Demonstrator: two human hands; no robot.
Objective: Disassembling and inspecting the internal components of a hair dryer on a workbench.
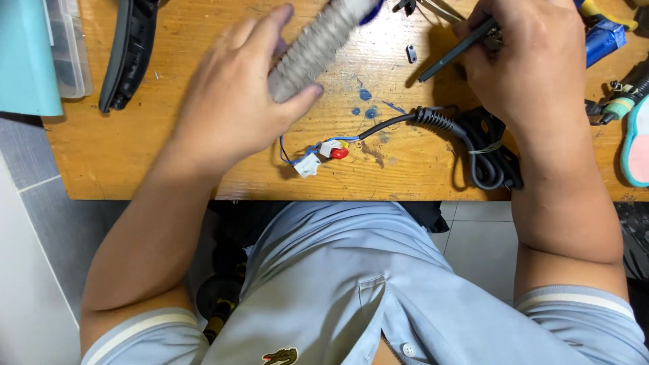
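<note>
My left hand [236, 94] grips a grey, ribbed, fabric-covered cylinder [314, 47] and holds it slanted above the wooden bench [135, 155]. My right hand [534, 61] is closed on a thin black rod-shaped tool [451, 54] whose tip points down-left toward the bench. Below the two hands lies a dark grey power cord [466, 135] with a ribbed strain relief, coiled at the right. Its thin blue and white wires end in white connectors [307, 164] and a small red part [340, 153].
A black curved plastic shell [128, 54] lies at the upper left beside a clear plastic box [67, 47] and a teal sheet [27, 61]. A blue object [604, 39] and pliers-like tools [618, 105] sit at the right. A small black piece [411, 53] lies near the rod.
</note>
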